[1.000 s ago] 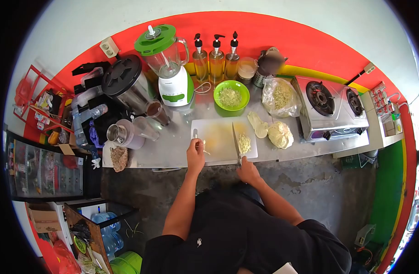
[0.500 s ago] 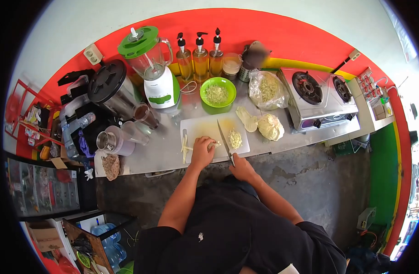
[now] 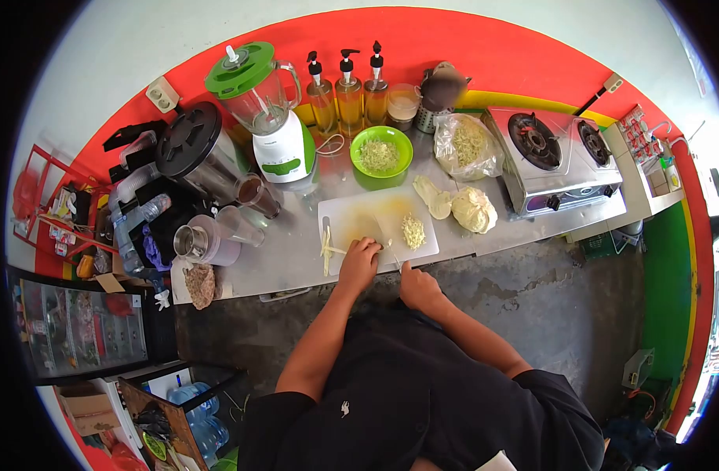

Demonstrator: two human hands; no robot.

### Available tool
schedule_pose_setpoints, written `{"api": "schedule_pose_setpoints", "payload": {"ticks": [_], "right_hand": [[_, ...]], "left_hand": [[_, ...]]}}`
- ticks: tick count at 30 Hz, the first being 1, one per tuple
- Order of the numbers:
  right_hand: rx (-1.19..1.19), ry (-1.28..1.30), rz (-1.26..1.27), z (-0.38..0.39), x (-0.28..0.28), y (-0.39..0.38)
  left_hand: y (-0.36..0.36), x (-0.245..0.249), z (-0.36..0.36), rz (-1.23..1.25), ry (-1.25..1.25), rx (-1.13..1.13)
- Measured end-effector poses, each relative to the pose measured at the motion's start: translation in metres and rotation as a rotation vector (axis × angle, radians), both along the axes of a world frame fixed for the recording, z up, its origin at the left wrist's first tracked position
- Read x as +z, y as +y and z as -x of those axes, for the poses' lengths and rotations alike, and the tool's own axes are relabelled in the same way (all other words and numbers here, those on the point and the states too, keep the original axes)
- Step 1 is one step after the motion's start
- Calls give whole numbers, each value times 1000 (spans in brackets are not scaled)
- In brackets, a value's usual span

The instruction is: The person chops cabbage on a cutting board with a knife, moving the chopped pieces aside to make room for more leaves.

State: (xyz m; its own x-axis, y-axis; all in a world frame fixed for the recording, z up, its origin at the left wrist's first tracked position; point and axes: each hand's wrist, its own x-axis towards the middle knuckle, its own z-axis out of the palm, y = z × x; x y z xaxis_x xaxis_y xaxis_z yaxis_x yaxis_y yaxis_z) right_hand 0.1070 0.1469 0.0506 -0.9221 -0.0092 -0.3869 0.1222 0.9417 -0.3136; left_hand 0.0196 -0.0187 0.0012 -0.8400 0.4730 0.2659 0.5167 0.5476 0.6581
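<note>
A white cutting board [image 3: 340, 216] lies near the counter's front edge. My left hand [image 3: 359, 265] rests on its front part, fingers bent over pale cabbage pieces that it partly hides. My right hand [image 3: 420, 287] is closed around the handle of a knife [image 3: 396, 255], whose blade shows only as a thin line beside my left fingers. Chopped cabbage [image 3: 413, 232] is piled on the board's right side, and pale strips [image 3: 326, 250] lie at its left. Behind the board is a green bowl [image 3: 381, 158] of shredded cabbage. A cabbage head [image 3: 473, 209] sits right of the board, touching a loose leaf [image 3: 432, 197].
At the back left stands a blender [image 3: 279, 149]; pump bottles [image 3: 349, 102] are beside it. A plastic bag [image 3: 469, 147] of shreds lies left of the gas stove [image 3: 551, 161]. Cups [image 3: 240, 226] and a steel container [image 3: 202, 149] crowd the left end.
The knife blade has swung from pointing up across the board to a thin edge-on line near my left hand. The whole view has shifted slightly.
</note>
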Motion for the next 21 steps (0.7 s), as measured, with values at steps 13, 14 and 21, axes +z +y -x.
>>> {"api": "schedule_pose_setpoints", "payload": {"ticks": [13,14,21], "right_hand": [[-21,-64,-50,13,-8,-13],[-27,-42,-23,15,-18,-12],[-24,-61,44,22,-5,-9]], "left_hand": [[-9,-1,2,-105,-102,-38],[-9,-4,2,-148,-135,-40],[-12,-6,15,-151,-157,-70]]}}
